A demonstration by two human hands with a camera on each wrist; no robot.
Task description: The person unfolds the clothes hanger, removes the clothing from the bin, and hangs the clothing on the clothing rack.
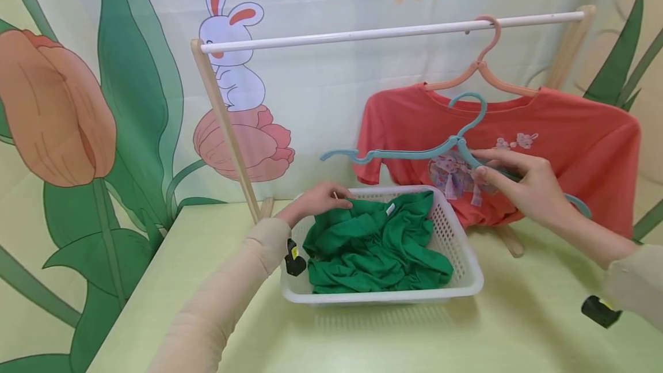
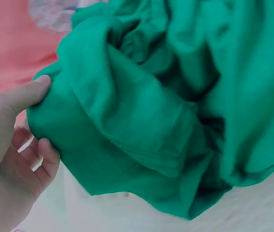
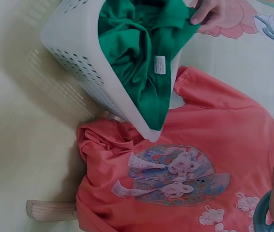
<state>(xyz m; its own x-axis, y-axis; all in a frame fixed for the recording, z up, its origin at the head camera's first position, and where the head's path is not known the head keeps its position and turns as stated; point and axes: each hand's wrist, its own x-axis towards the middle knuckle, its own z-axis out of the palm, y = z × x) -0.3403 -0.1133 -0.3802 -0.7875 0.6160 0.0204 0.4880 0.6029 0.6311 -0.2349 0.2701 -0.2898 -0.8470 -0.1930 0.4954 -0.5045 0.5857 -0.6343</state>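
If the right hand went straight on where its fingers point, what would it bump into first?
Probably the red shirt, which hangs behind the blue hanger that the right hand holds. How big the gap is between hand and shirt is hard to tell.

The crumpled green cloth garment (image 1: 378, 249) looks matt; the white rectangular perforated plastic basket (image 1: 383, 297) and light-blue curved plastic hanger (image 1: 409, 155) look smooth.
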